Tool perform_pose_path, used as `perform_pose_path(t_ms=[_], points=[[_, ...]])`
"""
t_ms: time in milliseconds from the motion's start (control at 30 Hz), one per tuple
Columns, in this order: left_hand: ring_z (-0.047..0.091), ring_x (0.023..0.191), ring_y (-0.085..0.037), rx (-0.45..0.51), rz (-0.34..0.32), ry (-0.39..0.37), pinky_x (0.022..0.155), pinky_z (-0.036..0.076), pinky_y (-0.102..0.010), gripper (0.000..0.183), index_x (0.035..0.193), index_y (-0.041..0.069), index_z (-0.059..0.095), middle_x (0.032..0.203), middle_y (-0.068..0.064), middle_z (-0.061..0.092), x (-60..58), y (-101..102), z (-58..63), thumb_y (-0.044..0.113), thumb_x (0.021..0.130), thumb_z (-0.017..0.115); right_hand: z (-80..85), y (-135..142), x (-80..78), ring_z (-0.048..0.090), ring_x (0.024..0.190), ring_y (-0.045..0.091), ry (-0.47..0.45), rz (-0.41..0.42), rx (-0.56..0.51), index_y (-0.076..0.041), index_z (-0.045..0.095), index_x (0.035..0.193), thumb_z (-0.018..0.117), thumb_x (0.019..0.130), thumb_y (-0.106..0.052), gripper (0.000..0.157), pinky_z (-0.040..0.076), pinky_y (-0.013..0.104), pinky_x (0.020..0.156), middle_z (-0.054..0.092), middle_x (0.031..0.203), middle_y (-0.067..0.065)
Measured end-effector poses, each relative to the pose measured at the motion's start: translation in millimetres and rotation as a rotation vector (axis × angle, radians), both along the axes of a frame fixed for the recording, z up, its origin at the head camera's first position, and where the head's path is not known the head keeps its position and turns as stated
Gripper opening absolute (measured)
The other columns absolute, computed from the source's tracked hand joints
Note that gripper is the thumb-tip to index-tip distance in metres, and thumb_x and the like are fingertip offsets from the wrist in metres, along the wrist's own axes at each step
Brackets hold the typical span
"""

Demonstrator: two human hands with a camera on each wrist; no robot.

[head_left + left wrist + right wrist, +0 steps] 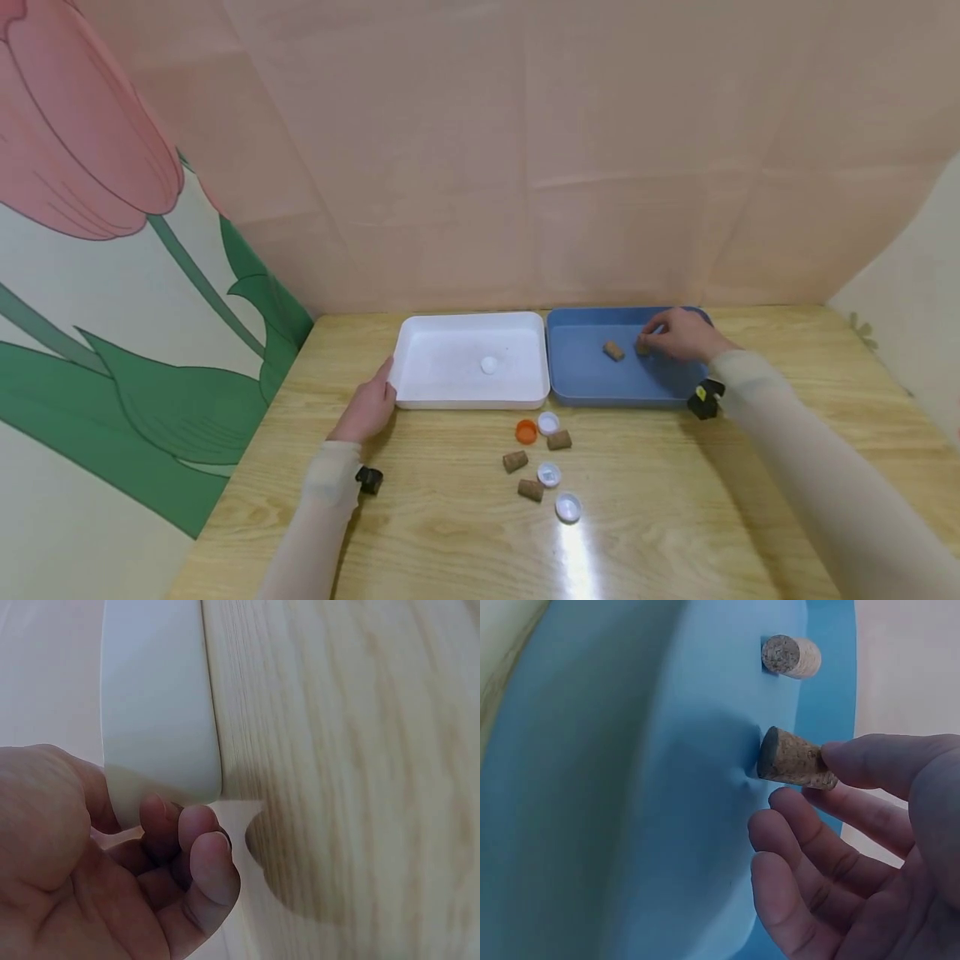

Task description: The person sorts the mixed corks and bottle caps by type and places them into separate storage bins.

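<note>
My right hand (681,335) is over the blue tray (622,400), pinching a cork (795,759) between thumb and forefinger while the other fingers stay bent beside it. That cork is at the tray floor; whether it touches cannot be told. A second cork (613,351) lies on its side in the same tray. At the left end of the white tray (472,404), my left hand (369,407) grips the wall, the thumb over the rim and curled fingers (214,859) outside. One white bottle cap (489,365) rests inside the white tray.
In front of the trays, several loose pieces lie on the wooden table (450,533): an orange cap (527,431), white caps (568,507) and corks (530,490). The two trays stand side by side near a pinkish sheet (450,167) at the back.
</note>
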State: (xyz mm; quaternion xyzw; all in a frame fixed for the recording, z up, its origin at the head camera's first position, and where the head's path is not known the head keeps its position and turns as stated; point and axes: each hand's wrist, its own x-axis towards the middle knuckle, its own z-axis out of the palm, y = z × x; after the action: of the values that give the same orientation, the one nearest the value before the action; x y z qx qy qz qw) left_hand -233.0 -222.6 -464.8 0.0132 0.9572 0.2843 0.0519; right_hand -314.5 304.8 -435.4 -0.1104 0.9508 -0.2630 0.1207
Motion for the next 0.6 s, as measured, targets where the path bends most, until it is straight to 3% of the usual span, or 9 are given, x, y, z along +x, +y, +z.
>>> perform_pose_path(t_ms=[367,600], points=[[0.046,0.059,-0.020,-0.010,0.007,-0.003,0.066,0.044,-0.034,0.056,0.159,0.003,0.019,0.128,-0.027,0.059,-0.1,0.0,-0.2,0.015,0.107,0.034,-0.8,1.0,1.7,0.066,0.067,0.022,0.014,-0.004,-0.012,0.007,0.062,0.125,0.064,0.096,-0.024,0.043,0.053,0.035,0.057,0.069,0.101,0.022],[0.046,0.060,-0.020,-0.002,0.010,-0.010,0.064,0.043,-0.033,0.056,0.159,0.003,0.020,0.128,-0.026,0.059,0.3,0.7,0.0,0.015,0.106,0.034,-1.1,1.3,1.5,0.066,0.068,0.021,0.011,0.014,-0.010,0.007,0.061,0.126,0.065,0.096,-0.027,0.045,0.053,0.036,0.058,0.070,0.099,0.020]])
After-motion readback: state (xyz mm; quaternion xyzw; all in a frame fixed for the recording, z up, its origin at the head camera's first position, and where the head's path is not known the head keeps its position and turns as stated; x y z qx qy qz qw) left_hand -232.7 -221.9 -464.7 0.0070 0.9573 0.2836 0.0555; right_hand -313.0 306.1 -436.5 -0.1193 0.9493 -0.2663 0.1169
